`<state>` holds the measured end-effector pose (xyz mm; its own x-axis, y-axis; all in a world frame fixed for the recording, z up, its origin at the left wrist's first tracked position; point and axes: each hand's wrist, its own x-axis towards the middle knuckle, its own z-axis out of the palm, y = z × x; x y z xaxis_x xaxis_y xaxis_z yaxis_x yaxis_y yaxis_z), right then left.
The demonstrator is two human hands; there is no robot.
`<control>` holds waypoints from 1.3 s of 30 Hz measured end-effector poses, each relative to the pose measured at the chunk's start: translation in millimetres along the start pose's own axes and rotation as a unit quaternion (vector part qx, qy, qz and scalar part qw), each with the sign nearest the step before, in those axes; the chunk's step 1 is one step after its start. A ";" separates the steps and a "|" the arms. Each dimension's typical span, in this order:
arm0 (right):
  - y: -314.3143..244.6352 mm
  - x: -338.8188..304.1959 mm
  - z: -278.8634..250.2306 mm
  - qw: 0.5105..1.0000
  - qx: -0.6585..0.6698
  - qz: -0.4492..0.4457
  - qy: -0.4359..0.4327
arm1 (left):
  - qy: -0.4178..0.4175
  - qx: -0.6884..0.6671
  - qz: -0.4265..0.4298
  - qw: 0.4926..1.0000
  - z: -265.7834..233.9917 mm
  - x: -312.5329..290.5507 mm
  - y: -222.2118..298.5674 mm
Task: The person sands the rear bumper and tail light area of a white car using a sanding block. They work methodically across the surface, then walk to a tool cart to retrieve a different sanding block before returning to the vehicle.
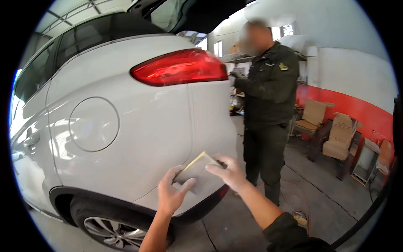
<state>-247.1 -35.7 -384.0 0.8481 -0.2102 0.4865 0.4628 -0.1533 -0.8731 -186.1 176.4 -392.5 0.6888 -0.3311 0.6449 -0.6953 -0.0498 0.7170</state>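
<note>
Between my two hands is a grey piece of sandpaper (197, 169) with a pale yellow edge, held in front of the rear corner of a white car (147, 122). My left hand (172, 194) grips its left side, thumb on the near face. On the right side, my right hand (230, 173) pinches it between thumb and fingers; both hands look dusty. Whether the sheet touches the bumper behind it, I cannot tell. Above it sits the red tail light (180, 68), and the round fuel flap (94, 124) lies to the left.
A person (270, 84) in dark green workwear stands beyond the car's rear corner. The dark tailgate (210, 14) is raised. At lower left is the rear wheel (113, 231). Seats (339, 136) stand by the red and white wall (357, 98). A thin hose (310, 206) lies on the floor.
</note>
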 end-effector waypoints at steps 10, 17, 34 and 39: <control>-10.8 -1.3 21.6 1.000 0.028 -0.004 -0.007 | 0.109 -0.046 0.027 0.993 19.9 -2.3 -5.9; -15.2 2.5 33.5 0.993 -0.017 -0.095 -0.066 | 0.076 -0.031 -0.005 0.997 0.8 8.6 -9.9; -104.4 206.8 5.3 0.957 -0.086 -0.224 0.160 | 0.250 0.524 0.259 0.772 -134.6 53.6 -53.7; -111.9 213.3 9.0 0.966 -0.159 -0.144 0.146 | 0.243 0.535 0.252 0.769 -141.7 49.2 -53.5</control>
<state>-115.7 -54.7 -182.9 0.5648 -0.3708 0.7372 0.5271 -0.5253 -0.6680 -85.9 296.3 -361.6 0.0918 -0.1829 0.9788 -0.4914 -0.8632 -0.1152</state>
